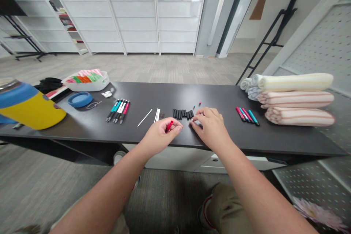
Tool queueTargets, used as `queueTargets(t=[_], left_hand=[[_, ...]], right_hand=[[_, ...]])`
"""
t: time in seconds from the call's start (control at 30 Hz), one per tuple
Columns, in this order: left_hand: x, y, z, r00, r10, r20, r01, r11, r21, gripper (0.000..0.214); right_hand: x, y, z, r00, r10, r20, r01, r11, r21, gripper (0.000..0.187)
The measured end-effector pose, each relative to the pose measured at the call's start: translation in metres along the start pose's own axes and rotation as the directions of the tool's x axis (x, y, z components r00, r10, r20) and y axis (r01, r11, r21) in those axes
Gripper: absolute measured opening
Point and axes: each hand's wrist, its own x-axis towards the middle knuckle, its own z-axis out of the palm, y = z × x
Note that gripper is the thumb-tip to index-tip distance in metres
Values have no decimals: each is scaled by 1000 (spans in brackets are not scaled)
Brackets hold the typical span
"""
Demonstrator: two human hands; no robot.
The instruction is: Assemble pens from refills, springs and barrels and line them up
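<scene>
My left hand [161, 133] is closed around a red pen barrel [169, 126], whose open end points up. My right hand [210, 126] is at the near edge of a row of short black tubes [179, 113], thumb and fingers pinched on something small and pale that I cannot make out. Beyond it lie a tiny red piece [200, 103] and a tiny teal piece [194, 107]. White pen refills [157, 114] and small springs [162, 116] lie beyond my left hand, with one refill [144, 117] apart to the left.
Several assembled pens [118, 110] lie left. Coloured pen barrels [247, 116] lie right, beside rolled towels [298, 98]. A yellow and blue flask [30, 106], a blue lid [80, 99] and a white basket [90, 86] occupy the left end of the dark table [153, 93].
</scene>
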Motion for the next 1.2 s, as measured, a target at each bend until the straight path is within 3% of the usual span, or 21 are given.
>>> queueTargets(t=[0.3,0.47,0.63,0.73,0.9,1.2], left_hand=[[0,0,8,994,-13,-109,29,988,151,26],[1,0,8,995,-11,-101,25,990,141,21],[1,1,5,995,-15,-96,28,991,130,20],[1,1,3,997,-12,-70,21,992,125,22],[-1,1,0,991,46,-124,-25,986,166,37],[1,0,-3,978,210,6,-202,932,301,27]], right_hand=[[-2,-35,1,968,-247,-43,251,951,183,3],[-7,-37,4,984,-168,-50,175,956,233,6],[-6,-36,-4,993,-114,-39,120,905,408,8],[-5,-37,-10,998,-65,-12,63,886,459,7],[-5,-36,-14,997,68,-34,-44,878,477,5],[-7,-36,-16,994,35,-107,22,874,486,6]])
